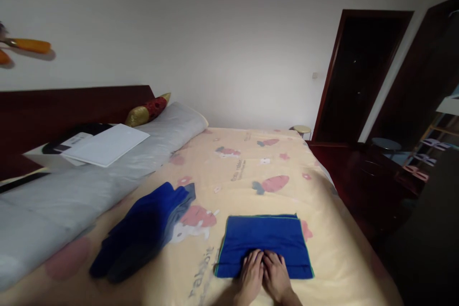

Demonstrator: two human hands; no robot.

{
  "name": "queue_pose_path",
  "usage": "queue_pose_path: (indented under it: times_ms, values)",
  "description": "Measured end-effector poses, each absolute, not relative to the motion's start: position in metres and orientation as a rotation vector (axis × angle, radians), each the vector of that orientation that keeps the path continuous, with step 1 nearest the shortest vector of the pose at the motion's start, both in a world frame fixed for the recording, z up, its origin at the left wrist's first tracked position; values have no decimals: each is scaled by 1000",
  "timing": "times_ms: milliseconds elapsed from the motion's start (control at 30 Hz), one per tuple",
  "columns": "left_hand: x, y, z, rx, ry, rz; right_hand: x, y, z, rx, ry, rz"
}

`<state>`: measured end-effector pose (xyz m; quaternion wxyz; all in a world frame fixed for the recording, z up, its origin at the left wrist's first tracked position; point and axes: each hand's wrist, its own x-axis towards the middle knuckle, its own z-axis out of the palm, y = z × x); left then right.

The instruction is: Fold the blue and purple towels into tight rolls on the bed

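Observation:
A blue cloth [265, 232] with green stitched edges lies folded into a flat rectangle on the bed. Both of my hands rest on its near part, side by side and touching or almost touching. My left hand [253, 270] lies palm down with its fingers stretched forward over the fabric. Beside it, my right hand [276, 271] is also palm down, fingers extended on the cloth. To the left is a loose, rumpled heap of blue and grey fabric [143, 232], apart from both hands.
The bed's cream sheet [229, 191] carries carrot and rabbit prints. Along the left runs a long grey bolster [107, 201], with a white flat box [107, 144] and a red-gold cushion [150, 109] near the headboard [71, 105]. Stools and a shoe rack stand right of the bed.

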<state>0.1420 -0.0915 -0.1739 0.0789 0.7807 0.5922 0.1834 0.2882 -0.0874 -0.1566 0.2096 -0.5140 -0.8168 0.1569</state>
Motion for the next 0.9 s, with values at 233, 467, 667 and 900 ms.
queue_pose_path:
  times_ms: [233,467,667,900]
  values:
    - [62,-95,-164,2032,2410,375,380,-65,-193,-1861,-1908,126]
    - [66,-111,-165,2011,2481,696,375,-83,-171,-1663,-1990,60]
    - [100,-124,-162,2240,1819,656,336,-104,-152,-1307,-2344,255]
    - [75,-126,-150,2210,1806,544,363,-102,-162,-1258,-2440,310]
